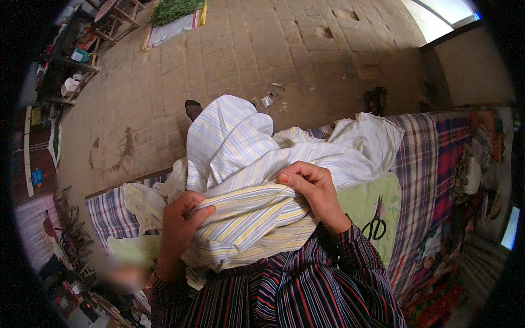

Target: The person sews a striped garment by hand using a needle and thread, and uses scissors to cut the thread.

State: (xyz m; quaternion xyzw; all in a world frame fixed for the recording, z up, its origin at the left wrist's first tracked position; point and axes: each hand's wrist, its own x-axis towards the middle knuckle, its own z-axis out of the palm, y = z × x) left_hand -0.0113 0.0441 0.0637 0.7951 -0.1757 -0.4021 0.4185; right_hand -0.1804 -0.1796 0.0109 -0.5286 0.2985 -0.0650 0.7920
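Observation:
Striped white, blue and yellow cloth [246, 164] lies bunched across my lap and spreads over the bed to the right. My left hand [184, 225] pinches a folded edge of this cloth between thumb and fingers. Farther right along the same edge, my right hand [313, 188] grips the cloth, thumb on top. The edge runs between both hands, with yellow-striped folds below it. A pair of black-handled scissors [376, 223] lies on a light green cloth [389, 192], to the right of my right hand.
A plaid blanket [414, 151] covers the bed around me. Beyond it is a brick floor [246, 53] with a small scrap [267, 101] and dark footwear [375, 99]. Green leaves [174, 11] lie on a white sheet [172, 33] near wooden racks [110, 28] at upper left.

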